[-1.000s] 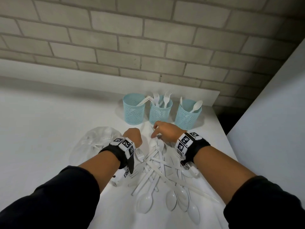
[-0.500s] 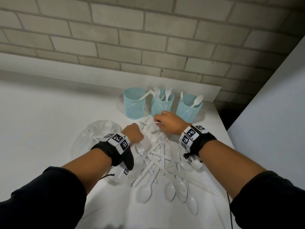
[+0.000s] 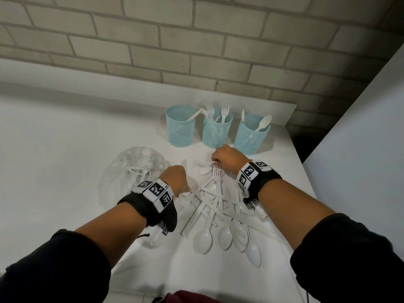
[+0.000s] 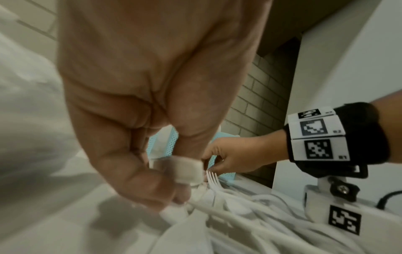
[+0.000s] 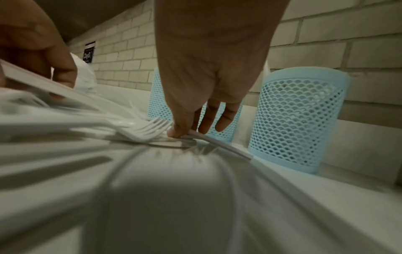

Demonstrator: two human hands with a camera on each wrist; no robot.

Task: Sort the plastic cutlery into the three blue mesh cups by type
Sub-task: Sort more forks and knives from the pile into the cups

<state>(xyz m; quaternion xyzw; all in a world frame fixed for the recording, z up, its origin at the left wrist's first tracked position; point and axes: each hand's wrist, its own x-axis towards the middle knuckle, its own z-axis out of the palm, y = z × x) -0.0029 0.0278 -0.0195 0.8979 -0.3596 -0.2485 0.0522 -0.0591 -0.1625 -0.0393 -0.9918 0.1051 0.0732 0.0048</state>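
Three blue mesh cups stand in a row at the back: the left cup [image 3: 180, 127] holds one leaning white piece, the middle cup [image 3: 216, 131] forks, the right cup [image 3: 251, 136] spoons. A pile of white plastic cutlery [image 3: 215, 206] lies in front of them, with several spoons [image 3: 225, 237] at its near end. My left hand [image 3: 176, 181] is curled at the pile's left edge and grips a flat white handle [image 5: 41, 84]. At the pile's far end, my right hand [image 5: 189, 130] pinches a thin white handle [image 5: 219, 146] beside a fork [image 5: 145, 131], close to the cups.
A crumpled clear plastic bag [image 3: 133, 171] with more cutlery lies left of the pile. A brick wall [image 3: 196, 40] runs behind the cups. The white table [image 3: 54, 149] ends on the right at a dark gap [image 3: 306, 141] beside a white panel.
Both hands have moved forward along the pile toward the cups. The right hand has reached the pile's far end and closed its fingers on a handle.
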